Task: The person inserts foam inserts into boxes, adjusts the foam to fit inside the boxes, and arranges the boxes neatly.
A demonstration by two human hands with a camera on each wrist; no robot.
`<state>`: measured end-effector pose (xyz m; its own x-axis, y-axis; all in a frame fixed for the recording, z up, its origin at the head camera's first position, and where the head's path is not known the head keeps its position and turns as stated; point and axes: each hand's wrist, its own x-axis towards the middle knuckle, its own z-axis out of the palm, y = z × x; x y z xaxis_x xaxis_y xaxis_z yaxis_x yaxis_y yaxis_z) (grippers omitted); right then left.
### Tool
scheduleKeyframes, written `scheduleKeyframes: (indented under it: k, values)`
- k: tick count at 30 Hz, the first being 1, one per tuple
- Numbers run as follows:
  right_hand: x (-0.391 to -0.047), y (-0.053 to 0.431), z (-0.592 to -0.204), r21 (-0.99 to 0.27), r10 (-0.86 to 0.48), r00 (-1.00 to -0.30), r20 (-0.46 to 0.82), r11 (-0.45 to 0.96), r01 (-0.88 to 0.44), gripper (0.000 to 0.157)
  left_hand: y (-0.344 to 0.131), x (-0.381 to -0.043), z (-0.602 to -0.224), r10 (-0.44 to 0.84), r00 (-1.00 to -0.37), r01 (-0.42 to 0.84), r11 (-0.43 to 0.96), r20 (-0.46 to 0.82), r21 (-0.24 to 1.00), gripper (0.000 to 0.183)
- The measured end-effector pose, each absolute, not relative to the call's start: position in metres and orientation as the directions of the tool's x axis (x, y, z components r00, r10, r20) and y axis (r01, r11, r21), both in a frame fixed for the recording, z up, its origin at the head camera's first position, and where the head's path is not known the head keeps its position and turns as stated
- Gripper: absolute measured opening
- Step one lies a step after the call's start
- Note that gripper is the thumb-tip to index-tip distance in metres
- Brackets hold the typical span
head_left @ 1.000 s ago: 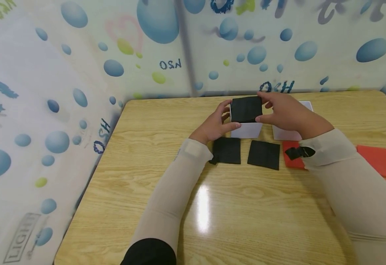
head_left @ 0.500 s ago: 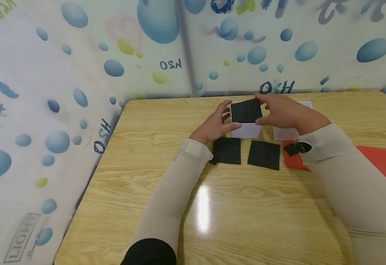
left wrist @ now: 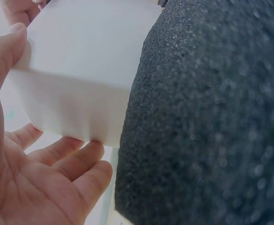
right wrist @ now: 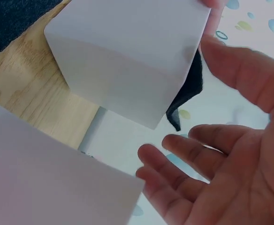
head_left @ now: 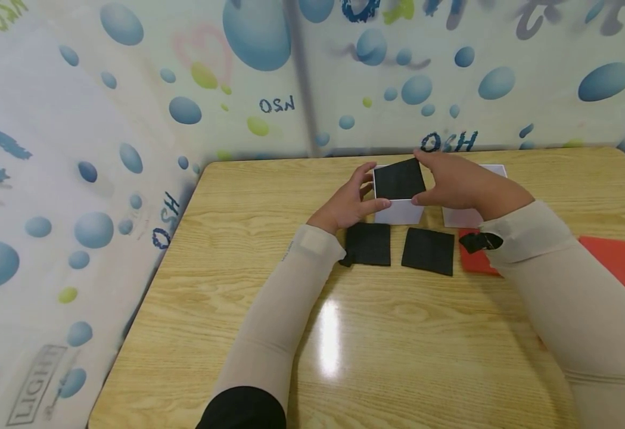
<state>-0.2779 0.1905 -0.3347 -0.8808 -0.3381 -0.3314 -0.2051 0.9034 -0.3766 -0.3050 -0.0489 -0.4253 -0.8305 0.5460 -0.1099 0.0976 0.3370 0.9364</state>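
Note:
A white box [head_left: 398,211] stands at the table's back. My left hand [head_left: 342,201] grips its left side, thumb on the front; in the left wrist view the fingertips touch the box's side. Over the box's top lies a black square cloth [head_left: 398,180], its back right corner raised. My right hand [head_left: 459,185] is at the cloth's right edge, thumb by the front corner and forefinger by the back one. In the right wrist view the cloth [right wrist: 191,86] overhangs the box edge beside the thumb, and the other fingers are spread, apart from the box.
Two black squares [head_left: 427,251] [head_left: 368,244] lie before the box. A second white box [head_left: 459,218] stands to the right, partly behind my right hand. Red squares [head_left: 616,262] lie farther right, and one red square [head_left: 470,259] sits partly under my right cuff.
The black cloth has come down onto the box, its right edge now tilted and past the thumb. My right hand has shifted slightly left; my left hand stays put.

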Motion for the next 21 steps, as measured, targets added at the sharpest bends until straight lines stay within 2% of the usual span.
scheduleKeyframes:
  k: [3,14,21]
  values:
    - [-0.273,0.188,-0.335,-0.385,-0.340,-0.885,-0.318,0.899,-0.207,0.110,-0.049,-0.305,-0.426,0.548,-0.829,0.099,0.335,-0.109,0.937,0.096]
    - [-0.247,0.166,-0.345,-0.281,-0.386,-0.879,-0.279,0.908,-0.310,0.102,-0.048,-0.308,-0.428,0.537,-0.838,0.119,0.352,-0.096,0.929,0.096]
    - [-0.241,0.159,-0.351,-0.218,-0.395,-0.879,-0.267,0.913,-0.344,0.100,-0.048,-0.308,-0.429,0.544,-0.834,0.122,0.344,-0.091,0.931,0.096]
